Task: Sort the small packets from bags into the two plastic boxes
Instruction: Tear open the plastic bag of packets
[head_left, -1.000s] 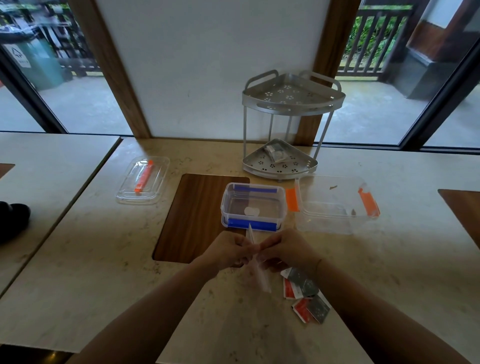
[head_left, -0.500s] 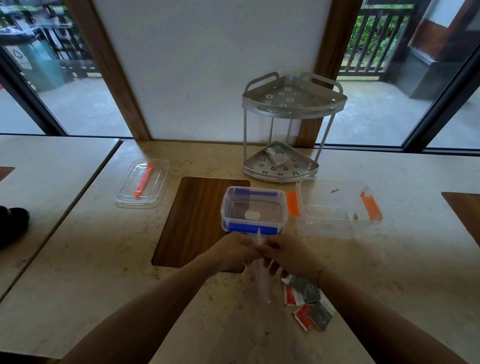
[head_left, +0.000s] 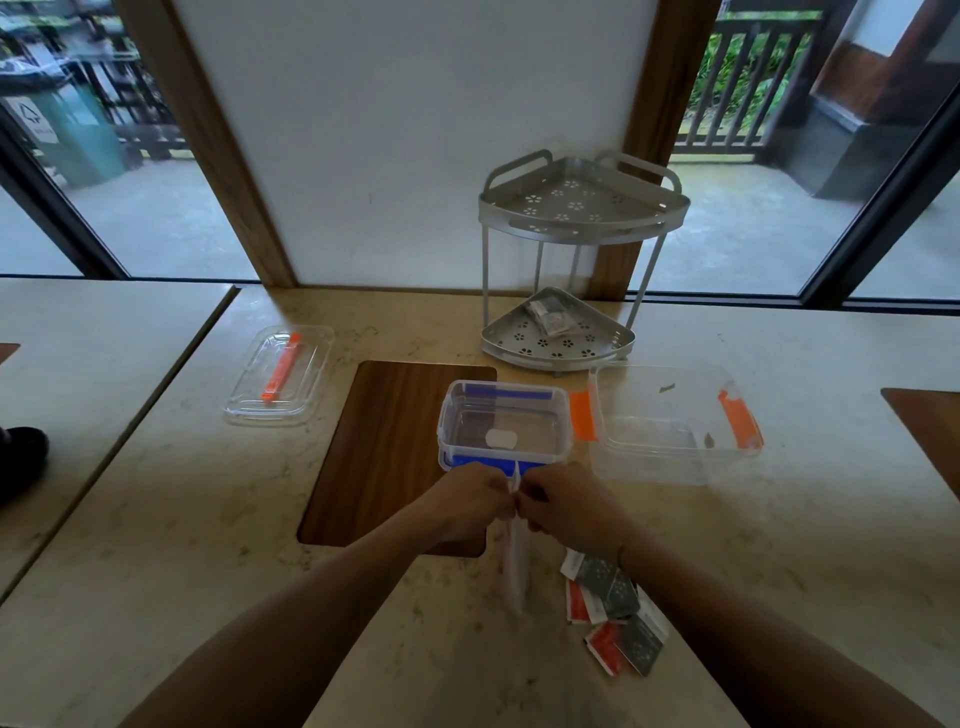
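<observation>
My left hand (head_left: 470, 500) and my right hand (head_left: 569, 506) pinch the top edge of a thin clear plastic bag (head_left: 514, 566) that hangs down between them over the table. Just beyond them stands a small clear box with blue clips (head_left: 503, 423), with a white patch on its floor. To its right sits a larger clear box with orange clips (head_left: 672, 421). Several small grey and red-and-white packets (head_left: 613, 613) lie on the table under my right forearm.
A clear lid with an orange clip (head_left: 280, 374) lies at the left. A two-tier metal corner rack (head_left: 563, 270) stands at the back with a bag of packets (head_left: 550, 317) on its lower shelf. A dark wooden inlay (head_left: 389, 447) lies left of the blue box.
The bag has turned from slanted to hanging straight down, and both hands have drawn closer together at its top edge, a little nearer the blue box.
</observation>
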